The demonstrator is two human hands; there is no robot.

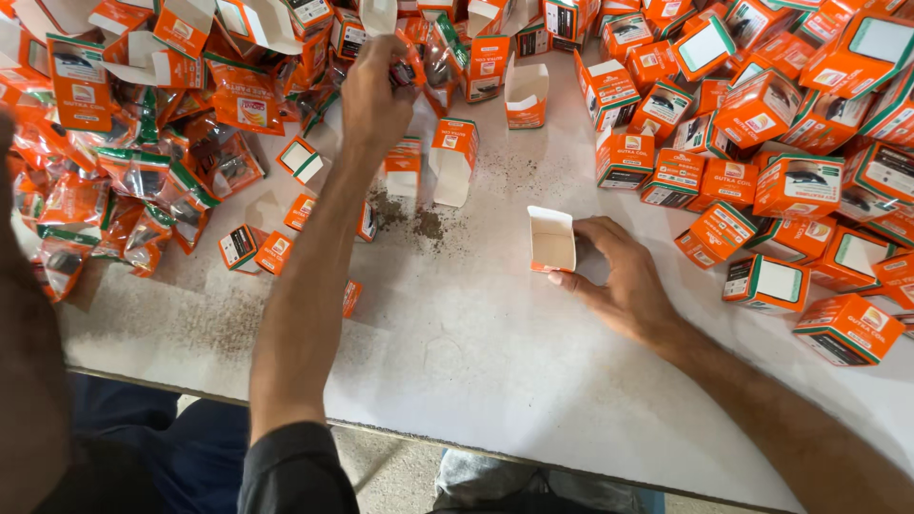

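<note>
Right hand (624, 281) steadies an open, empty orange carton (552, 239) on the white table (476, 352); left hand (376, 90) reaches far, fingers closed around a sachet (405, 71) at the pile.

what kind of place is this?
Likely a small hand-packing workshop. A white table bears heaps of orange cartons and loose orange sachets; the right hand holds an open carton, while the left hand reaches into the pile.
</note>
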